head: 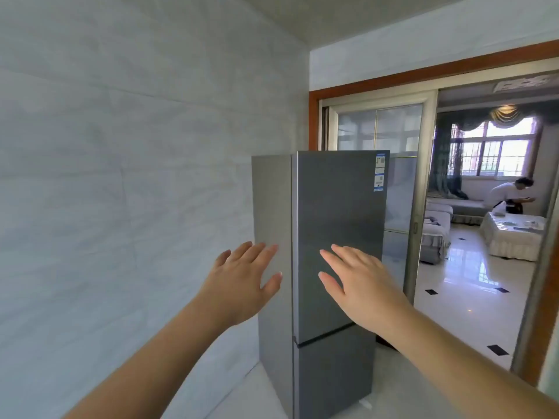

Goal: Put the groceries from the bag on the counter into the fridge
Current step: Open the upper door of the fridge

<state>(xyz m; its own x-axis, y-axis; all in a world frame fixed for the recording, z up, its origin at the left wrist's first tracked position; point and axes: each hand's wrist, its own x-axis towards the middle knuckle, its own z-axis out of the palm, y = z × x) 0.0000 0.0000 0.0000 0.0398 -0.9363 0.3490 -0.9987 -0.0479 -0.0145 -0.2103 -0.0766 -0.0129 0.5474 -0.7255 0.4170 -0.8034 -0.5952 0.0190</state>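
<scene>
A tall grey two-door fridge [338, 207] stands against the tiled wall, both its doors closed. My left hand [242, 282] is raised in front of the fridge's left side, fingers spread, holding nothing. My right hand [360, 282] is held up before the upper door, fingers apart and empty. Whether either hand touches the fridge I cannot tell. No bag, groceries or counter appear in view.
A pale tiled wall [121, 176] fills the left. Right of the fridge, a sliding glass door [399, 192] in a wooden frame opens onto a living room with glossy floor, sofas, a covered table [514, 234] and a person [511, 195] at the far side.
</scene>
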